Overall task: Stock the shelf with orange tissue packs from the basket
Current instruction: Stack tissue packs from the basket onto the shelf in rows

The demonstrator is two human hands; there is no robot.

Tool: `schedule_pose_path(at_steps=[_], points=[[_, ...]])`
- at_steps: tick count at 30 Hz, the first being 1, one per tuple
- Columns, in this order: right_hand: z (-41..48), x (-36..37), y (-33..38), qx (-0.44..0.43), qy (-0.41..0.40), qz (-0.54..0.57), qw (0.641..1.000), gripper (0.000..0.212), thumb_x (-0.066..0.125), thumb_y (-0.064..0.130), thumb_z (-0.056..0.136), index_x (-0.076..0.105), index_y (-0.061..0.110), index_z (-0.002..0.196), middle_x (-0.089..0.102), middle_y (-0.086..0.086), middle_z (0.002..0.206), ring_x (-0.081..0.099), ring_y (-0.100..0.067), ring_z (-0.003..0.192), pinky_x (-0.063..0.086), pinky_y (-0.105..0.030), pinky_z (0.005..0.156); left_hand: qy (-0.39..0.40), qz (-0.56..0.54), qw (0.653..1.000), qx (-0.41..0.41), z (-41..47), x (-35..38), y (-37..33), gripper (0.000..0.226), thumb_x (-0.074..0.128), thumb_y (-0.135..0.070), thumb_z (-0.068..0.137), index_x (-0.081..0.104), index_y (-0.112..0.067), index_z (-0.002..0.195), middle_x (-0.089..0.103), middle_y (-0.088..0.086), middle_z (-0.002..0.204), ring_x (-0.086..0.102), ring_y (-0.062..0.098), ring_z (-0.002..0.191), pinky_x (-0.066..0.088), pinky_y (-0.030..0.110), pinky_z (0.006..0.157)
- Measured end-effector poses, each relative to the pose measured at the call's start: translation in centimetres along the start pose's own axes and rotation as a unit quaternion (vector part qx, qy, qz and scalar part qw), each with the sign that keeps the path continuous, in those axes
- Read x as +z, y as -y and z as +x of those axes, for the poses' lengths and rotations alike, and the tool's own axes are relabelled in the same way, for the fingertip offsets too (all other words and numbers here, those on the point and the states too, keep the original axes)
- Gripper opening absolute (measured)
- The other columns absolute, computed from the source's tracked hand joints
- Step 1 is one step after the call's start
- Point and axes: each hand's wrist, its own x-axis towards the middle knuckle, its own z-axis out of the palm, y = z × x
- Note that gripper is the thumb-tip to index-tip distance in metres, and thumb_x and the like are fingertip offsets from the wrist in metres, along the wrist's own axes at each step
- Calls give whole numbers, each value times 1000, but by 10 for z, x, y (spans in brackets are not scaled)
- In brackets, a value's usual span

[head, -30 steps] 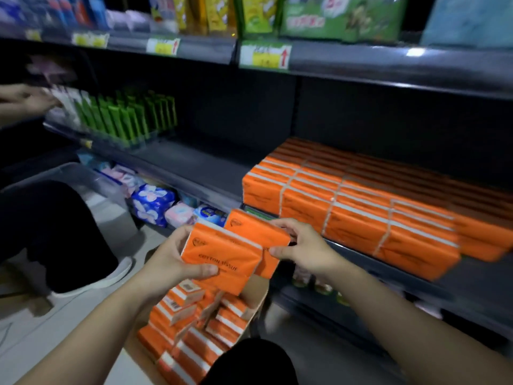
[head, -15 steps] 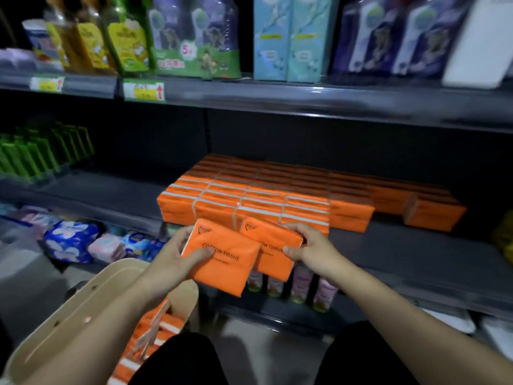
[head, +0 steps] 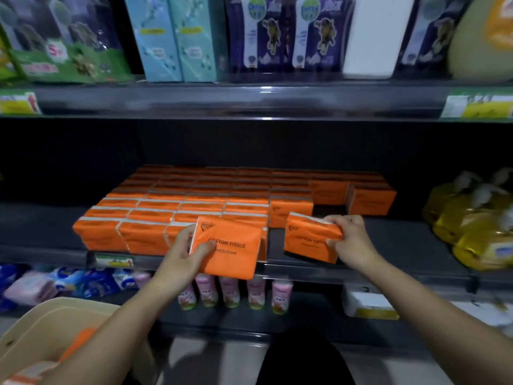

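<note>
My left hand (head: 184, 252) grips an orange tissue pack (head: 230, 245) marked COTTON TISSUE, held at the front edge of the middle shelf (head: 388, 240). My right hand (head: 351, 240) holds a second orange tissue pack (head: 308, 243) upright over the bare shelf strip to the right of the stocked block. Several rows of orange packs (head: 194, 207) fill the shelf's left and middle. The beige basket (head: 41, 329) sits at the lower left with orange packs (head: 77, 343) showing inside.
Yellow bottles (head: 477, 226) stand at the right end of the same shelf. Pink bottles (head: 230, 293) and blue and pink packs (head: 69, 282) line the shelf below. Boxed goods (head: 277, 34) fill the shelf above, with a yellow price tag (head: 16, 102) on its rail.
Both hands lifted their packs from over the basket up to the shelf's front. The two packs, overlapping before, are now apart, the right one moved rightward onto the shelf.
</note>
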Motion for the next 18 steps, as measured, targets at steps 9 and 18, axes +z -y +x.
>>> schedule_pose_path(at_steps=[9, 18], points=[[58, 34, -16, -26, -35, -30, 999, 42, 56, -2, 87, 56, 21, 123, 24, 5, 111, 35, -18, 114, 31, -22, 102, 22, -54, 998, -29, 27, 22, 4, 29, 64, -17, 86, 53, -20, 113, 66, -3, 107, 63, 3, 95, 48, 12, 71], [79, 63, -19, -27, -82, -22, 996, 45, 54, 2, 89, 51, 20, 131, 28, 0, 108, 42, -16, 99, 36, -20, 89, 38, -78, 996, -33, 39, 27, 10, 31, 62, -10, 86, 52, -17, 114, 67, -1, 106, 64, 6, 98, 52, 17, 76]])
